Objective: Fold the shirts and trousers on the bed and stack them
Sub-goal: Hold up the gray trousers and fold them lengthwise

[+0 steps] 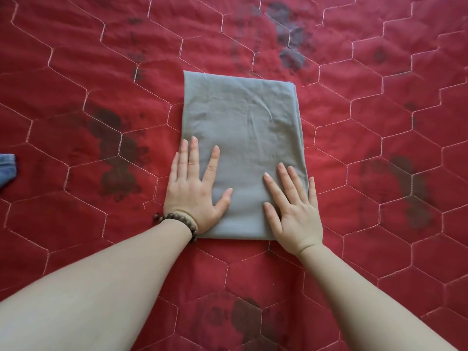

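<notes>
A grey garment (243, 127), folded into a neat upright rectangle, lies flat in the middle of the red quilted bedspread (76, 84). My left hand (196, 191) lies flat with spread straight fingers on its near left corner; a brown bead bracelet sits on that wrist. My right hand (293, 211) presses flat on the near right corner, fingers straight and pointing away from me. Neither hand grips the cloth.
A corner of blue denim fabric (7, 168) shows at the left edge of the view. The bedspread has pale hexagon stitching and dark flower prints, and it stretches around the garment on all sides.
</notes>
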Demonstrator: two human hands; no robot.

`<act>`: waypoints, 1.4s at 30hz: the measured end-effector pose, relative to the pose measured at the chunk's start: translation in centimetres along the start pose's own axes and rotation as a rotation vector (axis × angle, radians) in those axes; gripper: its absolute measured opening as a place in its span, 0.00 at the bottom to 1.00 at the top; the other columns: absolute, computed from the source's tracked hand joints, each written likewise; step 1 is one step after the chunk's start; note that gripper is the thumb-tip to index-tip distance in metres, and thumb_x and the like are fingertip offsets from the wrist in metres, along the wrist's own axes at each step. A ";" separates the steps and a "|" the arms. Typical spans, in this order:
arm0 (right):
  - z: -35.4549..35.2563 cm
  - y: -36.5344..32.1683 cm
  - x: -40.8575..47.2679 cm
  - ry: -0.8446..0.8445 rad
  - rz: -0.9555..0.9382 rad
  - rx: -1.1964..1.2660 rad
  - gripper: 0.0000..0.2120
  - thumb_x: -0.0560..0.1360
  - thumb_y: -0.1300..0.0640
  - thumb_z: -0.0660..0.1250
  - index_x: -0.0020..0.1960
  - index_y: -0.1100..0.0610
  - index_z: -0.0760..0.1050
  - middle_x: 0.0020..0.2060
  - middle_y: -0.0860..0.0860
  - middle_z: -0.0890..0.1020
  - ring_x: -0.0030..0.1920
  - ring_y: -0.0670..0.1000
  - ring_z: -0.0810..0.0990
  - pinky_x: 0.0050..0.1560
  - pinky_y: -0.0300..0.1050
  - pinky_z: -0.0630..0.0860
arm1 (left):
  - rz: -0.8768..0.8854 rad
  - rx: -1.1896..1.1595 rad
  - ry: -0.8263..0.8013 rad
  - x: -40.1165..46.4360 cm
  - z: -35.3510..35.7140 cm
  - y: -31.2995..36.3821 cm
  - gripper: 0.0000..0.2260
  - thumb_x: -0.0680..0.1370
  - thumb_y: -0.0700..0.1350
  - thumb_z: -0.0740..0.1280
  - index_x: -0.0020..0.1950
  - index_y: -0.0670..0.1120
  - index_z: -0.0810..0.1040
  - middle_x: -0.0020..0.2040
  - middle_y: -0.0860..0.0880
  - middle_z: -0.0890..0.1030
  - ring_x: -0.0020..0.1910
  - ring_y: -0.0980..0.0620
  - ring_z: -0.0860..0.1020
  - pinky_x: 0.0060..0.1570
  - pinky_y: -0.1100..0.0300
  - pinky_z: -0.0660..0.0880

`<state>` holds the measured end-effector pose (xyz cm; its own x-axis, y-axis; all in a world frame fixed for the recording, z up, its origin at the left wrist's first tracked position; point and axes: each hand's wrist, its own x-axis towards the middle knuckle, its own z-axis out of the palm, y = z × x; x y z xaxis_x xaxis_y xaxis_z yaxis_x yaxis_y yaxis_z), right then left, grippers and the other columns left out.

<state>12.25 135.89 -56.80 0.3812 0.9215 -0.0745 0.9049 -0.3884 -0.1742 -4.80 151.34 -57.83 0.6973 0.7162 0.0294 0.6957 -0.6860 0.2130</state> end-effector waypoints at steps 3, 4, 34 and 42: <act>0.1 -0.3 0.7 0.039 0.200 0.165 0.27 0.78 0.40 0.51 0.76 0.42 0.55 0.78 0.48 0.49 0.78 0.53 0.45 0.77 0.56 0.46 | -0.023 -0.007 -0.001 -0.1 -0.1 0.2 0.37 0.73 0.65 0.56 0.78 0.48 0.57 0.78 0.36 0.51 0.77 0.36 0.49 0.73 0.42 0.54; 0.1 -0.3 1.0 0.045 0.238 0.195 0.27 0.78 0.39 0.50 0.76 0.42 0.55 0.78 0.48 0.47 0.78 0.54 0.45 0.77 0.55 0.46 | -0.038 -0.010 0.000 -0.1 -0.1 0.2 0.37 0.73 0.65 0.56 0.78 0.50 0.57 0.78 0.37 0.52 0.77 0.35 0.50 0.73 0.42 0.55; -5.3 27.0 -13.7 0.227 0.260 -0.094 0.22 0.77 0.44 0.57 0.65 0.50 0.77 0.70 0.59 0.71 0.54 0.65 0.77 0.49 0.56 0.74 | -0.053 -0.187 -0.107 -1.2 5.1 31.8 0.35 0.73 0.65 0.56 0.78 0.53 0.59 0.78 0.36 0.49 0.77 0.37 0.49 0.75 0.48 0.49; -4.8 27.7 -14.1 0.007 0.382 -0.144 0.26 0.79 0.40 0.43 0.76 0.40 0.52 0.78 0.51 0.50 0.77 0.55 0.52 0.73 0.65 0.45 | -0.065 -0.078 -0.143 -0.9 5.7 32.9 0.36 0.73 0.67 0.54 0.78 0.55 0.52 0.78 0.36 0.45 0.77 0.38 0.46 0.74 0.49 0.49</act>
<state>32.87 112.18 -55.83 0.6962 0.7108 -0.1002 0.7147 -0.6995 0.0040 18.48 127.41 -56.46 0.6724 0.7296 -0.1246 0.7286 -0.6228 0.2850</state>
